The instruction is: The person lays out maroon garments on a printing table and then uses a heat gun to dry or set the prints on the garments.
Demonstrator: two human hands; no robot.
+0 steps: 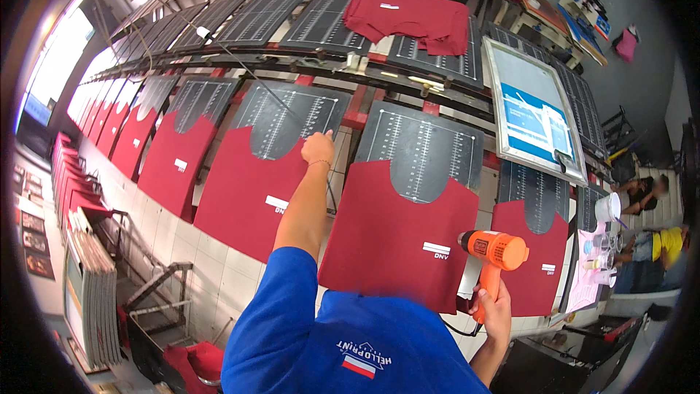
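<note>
My right hand (496, 311) grips the handle of an orange heat gun (497, 249). Its dark nozzle faces left, beside the small white print on a dark red shirt (397, 241). This shirt lies on a dark printing board (437, 135) marked with white ruled lines. A cord hangs below the handle. My left arm reaches forward, and my left hand (318, 149) is closed around a thin black cord (273, 95) stretching from the upper left. The hand is between this shirt's board and the neighbouring shirt (248, 190) on the left.
More boards with red shirts run off to the left; another shirt (529, 255) lies at right. A framed printing screen (536, 113) rests across the boards. Folded red fabric (408, 18) covers boards on the far row. Cups (607, 208) stand at right. Other people are farther off.
</note>
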